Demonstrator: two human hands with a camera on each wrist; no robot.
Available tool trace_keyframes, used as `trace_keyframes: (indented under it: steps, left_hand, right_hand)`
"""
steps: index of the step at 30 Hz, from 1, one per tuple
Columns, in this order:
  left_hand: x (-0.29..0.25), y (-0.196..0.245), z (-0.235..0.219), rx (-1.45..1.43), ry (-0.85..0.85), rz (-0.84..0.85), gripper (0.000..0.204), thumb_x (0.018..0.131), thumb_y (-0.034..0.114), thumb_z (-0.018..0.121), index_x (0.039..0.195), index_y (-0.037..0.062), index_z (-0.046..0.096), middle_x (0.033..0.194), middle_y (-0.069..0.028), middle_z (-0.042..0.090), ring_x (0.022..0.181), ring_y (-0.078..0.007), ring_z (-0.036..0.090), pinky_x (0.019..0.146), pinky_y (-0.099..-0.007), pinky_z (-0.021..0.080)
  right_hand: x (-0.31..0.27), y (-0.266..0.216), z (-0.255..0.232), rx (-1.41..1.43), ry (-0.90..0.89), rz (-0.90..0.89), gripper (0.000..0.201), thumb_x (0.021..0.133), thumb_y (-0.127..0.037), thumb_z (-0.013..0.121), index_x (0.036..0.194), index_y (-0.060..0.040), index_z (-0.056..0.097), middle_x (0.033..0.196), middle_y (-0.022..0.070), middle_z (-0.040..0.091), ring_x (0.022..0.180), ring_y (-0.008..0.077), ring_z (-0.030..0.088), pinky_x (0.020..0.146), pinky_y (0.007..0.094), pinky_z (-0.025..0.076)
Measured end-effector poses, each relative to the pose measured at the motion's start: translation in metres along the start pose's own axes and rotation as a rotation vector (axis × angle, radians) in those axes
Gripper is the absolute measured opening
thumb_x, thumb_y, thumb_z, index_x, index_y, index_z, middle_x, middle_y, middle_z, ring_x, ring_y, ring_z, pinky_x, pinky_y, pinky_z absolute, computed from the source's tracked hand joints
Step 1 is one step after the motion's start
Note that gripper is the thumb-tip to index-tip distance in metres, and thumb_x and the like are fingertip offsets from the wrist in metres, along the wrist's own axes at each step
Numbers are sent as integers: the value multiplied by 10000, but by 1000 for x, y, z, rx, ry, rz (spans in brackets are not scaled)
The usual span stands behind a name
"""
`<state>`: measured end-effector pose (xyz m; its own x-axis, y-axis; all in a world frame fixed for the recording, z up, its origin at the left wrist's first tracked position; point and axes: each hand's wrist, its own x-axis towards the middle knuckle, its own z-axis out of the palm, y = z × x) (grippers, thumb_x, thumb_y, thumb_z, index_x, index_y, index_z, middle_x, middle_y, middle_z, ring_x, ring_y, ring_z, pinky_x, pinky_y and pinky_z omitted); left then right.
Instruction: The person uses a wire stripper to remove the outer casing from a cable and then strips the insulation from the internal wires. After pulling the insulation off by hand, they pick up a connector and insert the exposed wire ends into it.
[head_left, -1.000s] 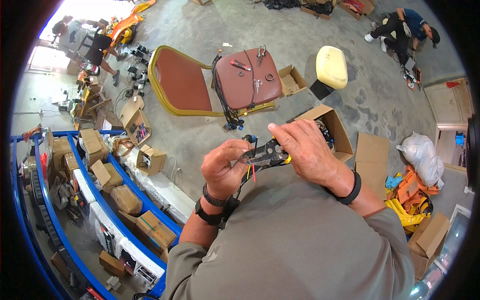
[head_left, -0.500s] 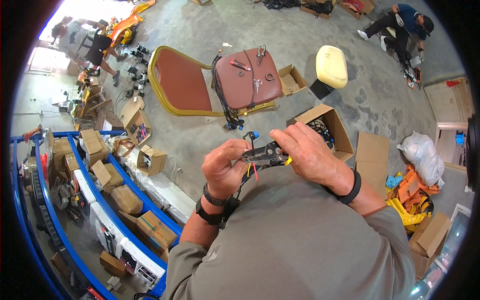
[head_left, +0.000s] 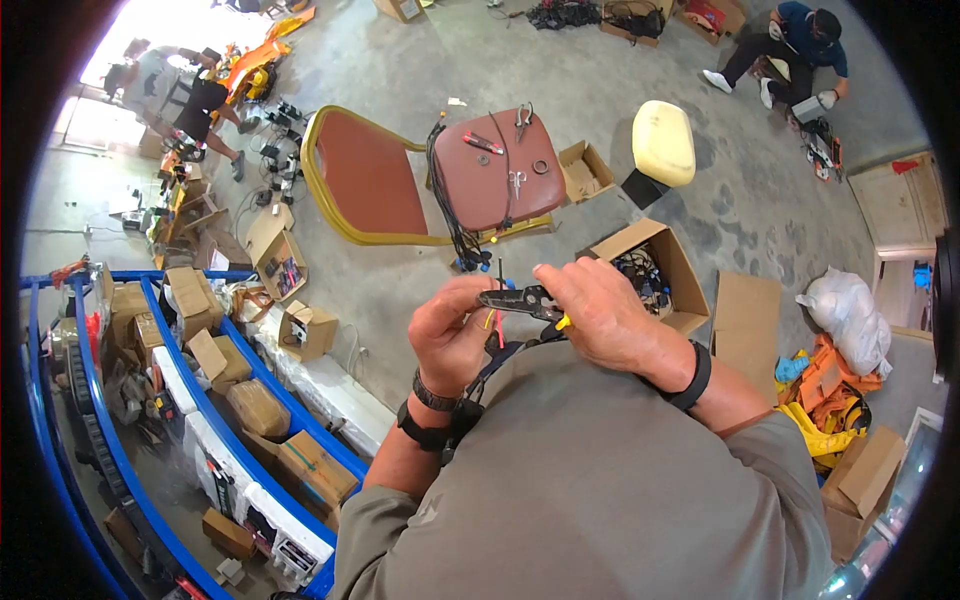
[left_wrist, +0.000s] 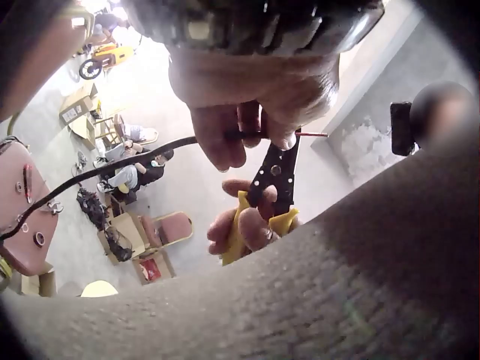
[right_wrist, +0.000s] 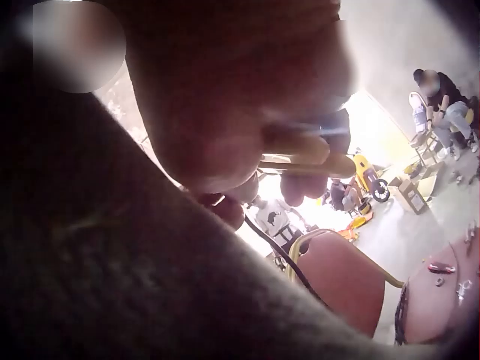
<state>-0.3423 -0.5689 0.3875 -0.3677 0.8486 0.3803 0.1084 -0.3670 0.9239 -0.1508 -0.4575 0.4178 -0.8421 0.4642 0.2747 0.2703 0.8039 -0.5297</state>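
My left hand [head_left: 445, 325] pinches a black cable [left_wrist: 112, 169] between thumb and fingers. From its end come thin coloured wires, with a red wire [left_wrist: 315, 134] sticking out past the thumb in the left wrist view. Wire strippers [head_left: 528, 301], black with yellow handles [left_wrist: 237, 232], are gripped by my right hand [head_left: 615, 315]. Their black head reaches to my left fingertips, right at the wires. In the right wrist view, the hand is dark and hides most of the tool.
Ahead, a red chair seat [head_left: 470, 205] bears a utility knife [head_left: 478, 142], scissors [head_left: 516, 183], pliers [head_left: 524, 120] and black cables [head_left: 450, 190]. A carton [head_left: 690, 272] of cables stands by my right hand. Blue shelving [head_left: 230, 410] is at left. Two people work farther off.
The blue-tipped end beyond my left fingers has dropped lower, toward the strippers. Both hands keep their grips. The head view has shifted slightly, and the person at right has straightened somewhat.
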Motion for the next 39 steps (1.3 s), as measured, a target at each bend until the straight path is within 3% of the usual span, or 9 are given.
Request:
trace_keyframes:
  steps: [5,11,17,20,23,32,39]
  left_hand:
    - [9,8,5,-65,58,-13,180,861,-123,675,1005,-18,645,1035,-138,650,871,-193,648,793,-326,560]
    - [14,8,-1,-183,70,-45,102,934,4,668,1034,-13,670,1018,-166,675,768,-204,653,699,-316,539]
    - [15,7,-11,-325,63,-128,128,950,37,657,1057,-29,681,997,-166,696,777,-225,675,673,-322,542]
    - [19,19,-4,-418,104,-206,170,945,88,689,1021,-64,697,949,-167,707,770,-193,677,651,-283,553]
    - [20,22,-5,-393,67,-225,221,960,130,678,1023,-81,690,946,-175,708,772,-206,681,654,-291,557]
    - [18,18,-12,-542,-47,-392,241,963,162,671,1034,-68,674,914,-173,701,803,-226,675,650,-304,545]
    - [13,17,-15,-585,-110,-446,194,931,154,694,996,-27,672,888,-199,687,797,-289,677,618,-332,532]
  right_hand:
    - [14,0,-4,-100,-64,-34,648,734,-13,662,1359,11,494,873,101,551,820,298,559,740,411,411]
    - [33,6,11,-88,77,-136,649,730,-13,662,1353,20,480,922,115,561,834,301,560,730,419,427]
    - [47,13,22,-63,208,-239,586,778,-24,625,1339,15,461,914,110,540,811,297,535,709,420,422]
    - [50,15,24,-70,216,-249,577,793,-31,612,1344,14,446,896,107,530,799,293,527,699,421,415]
    - [49,20,29,-29,201,-255,694,733,45,663,1376,-6,408,957,140,548,836,335,525,717,444,406]
    - [51,25,22,-91,175,-251,447,790,-75,668,1209,-49,514,847,79,509,780,279,518,690,410,397]
    - [43,17,20,-3,241,-218,569,738,-2,673,1274,-33,484,868,93,517,804,304,518,697,427,395]
